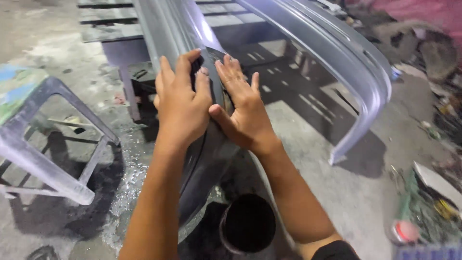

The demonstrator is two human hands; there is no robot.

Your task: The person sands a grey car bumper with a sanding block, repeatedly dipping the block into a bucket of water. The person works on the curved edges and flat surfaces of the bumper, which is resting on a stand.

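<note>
Both hands are down on the grey car bumper (180, 29) right now, pressed flat side by side on its near ridge. The left hand (182, 98) lies palm-down, fingers stretched up along the panel; the right hand (240, 108) sits just beside it, its thumb touching the left hand's edge. Between the fingertips a small dark sheet (212, 60) peeks out, pinned against the surface, looks like an abrasive sheet, though I cannot say for sure. So neither grip is closed around anything: both hands are spread wide and pushing down, the sheet trapped beneath them.

The bumper itself runs away from the person, resting on a slatted table (108, 21) at the far end, its other arm curving round to the right and dipping to the concrete floor (337, 192). The surface under the hands looks dull and dark; further up it is paler with a sheen. Water glistens on the floor at the left, near a grey plastic stool (48, 159). A dark round bucket (248, 224) sits below the forearms. Judging by that, the near end is being worked and much of the length remains
</note>
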